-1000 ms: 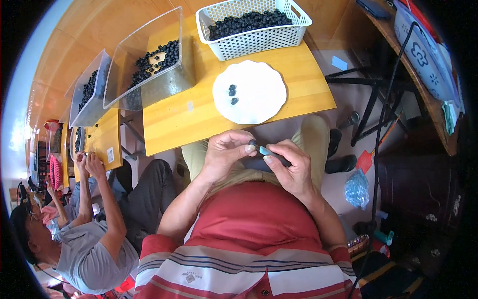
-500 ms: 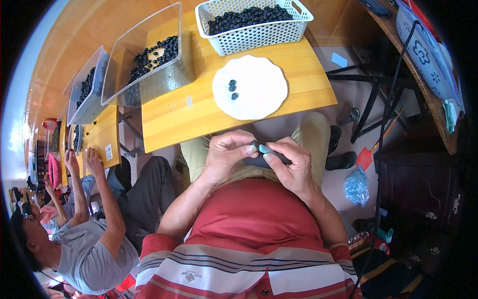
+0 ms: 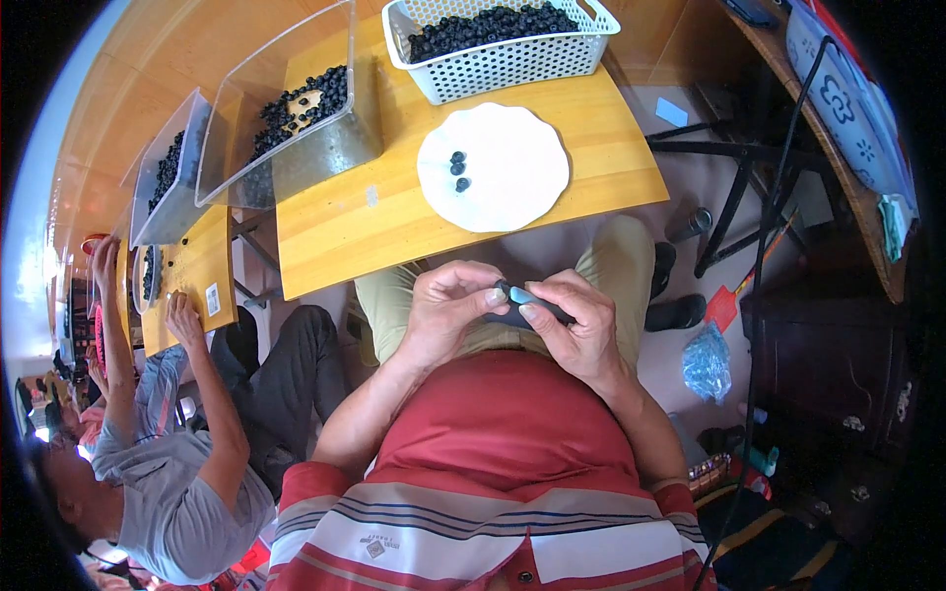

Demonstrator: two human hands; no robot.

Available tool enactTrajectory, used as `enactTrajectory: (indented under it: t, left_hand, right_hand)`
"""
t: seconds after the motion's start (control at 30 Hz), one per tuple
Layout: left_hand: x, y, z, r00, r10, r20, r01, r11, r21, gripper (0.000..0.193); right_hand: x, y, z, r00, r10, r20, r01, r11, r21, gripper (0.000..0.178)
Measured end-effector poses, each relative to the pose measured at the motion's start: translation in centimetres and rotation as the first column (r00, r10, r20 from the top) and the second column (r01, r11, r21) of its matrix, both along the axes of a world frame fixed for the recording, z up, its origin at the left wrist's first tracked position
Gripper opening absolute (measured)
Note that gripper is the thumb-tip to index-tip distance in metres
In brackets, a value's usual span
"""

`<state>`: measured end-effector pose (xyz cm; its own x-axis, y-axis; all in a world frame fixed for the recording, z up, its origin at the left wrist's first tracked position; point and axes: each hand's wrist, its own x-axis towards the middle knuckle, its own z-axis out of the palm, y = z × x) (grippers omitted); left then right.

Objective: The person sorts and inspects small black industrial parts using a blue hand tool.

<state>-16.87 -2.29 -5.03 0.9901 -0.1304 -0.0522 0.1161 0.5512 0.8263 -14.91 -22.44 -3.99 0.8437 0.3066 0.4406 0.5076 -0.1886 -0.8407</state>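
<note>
Above my lap, my left hand (image 3: 445, 307) pinches a small black round piece (image 3: 504, 288) between thumb and fingertips. My right hand (image 3: 579, 320) is closed around a slim dark tool (image 3: 563, 313) whose light blue end (image 3: 521, 295) meets or nearly meets the piece; the fingers partly hide both. Just past my hands, a white scalloped plate (image 3: 522, 172) lies on the yellow wooden table (image 3: 370, 231). On its left side sit 3 small black round pieces (image 3: 457, 168) in a short row.
A white perforated basket (image 3: 512, 74) and a clear plastic bin (image 3: 365, 138), both with many black pieces, stand at the back. To the left, a co-worker in a grey shirt (image 3: 187, 492) reaches over another table (image 3: 197, 271). A dark cable (image 3: 754, 394) hangs at right.
My hands hold nearly the same pose. At the left, one of the co-worker's hands has moved farther back, toward a red round container.
</note>
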Motion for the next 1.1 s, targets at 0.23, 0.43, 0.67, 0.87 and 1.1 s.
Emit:
enactTrajectory:
  t: [0.23,0.43,0.67,0.87,1.1]
  left_hand:
    - [-0.8,-0.1,0.5,0.992,-0.038,0.117,0.047,0.995,-0.084,0.014]
    - [-0.5,0.1,0.5,1.000,0.008,0.020,-0.005,0.990,-0.141,0.014]
    - [-0.6,0.0,0.2,1.000,0.018,-0.018,-0.020,0.993,-0.118,0.014]
    - [-0.7,0.0,0.1,1.000,0.005,0.001,-0.005,0.994,-0.112,0.014]
    - [-0.9,0.0,-0.2,1.000,0.001,0.023,0.001,0.996,-0.087,0.015]
  right_hand:
    - [0.5,-0.3,-1.1,0.997,-0.070,-0.027,0.070,0.997,-0.015,0.021]
    - [0.1,-0.1,0.3,1.000,0.014,-0.005,-0.013,0.999,0.048,0.019]
    - [-0.2,-0.1,0.3,0.999,0.041,-0.019,-0.040,0.998,0.042,0.020]
    - [-0.3,-0.1,0.3,0.999,0.044,-0.016,-0.044,0.998,0.034,0.021]
    - [-0.4,-0.2,0.3,0.999,0.038,-0.005,-0.038,0.999,0.027,0.020]
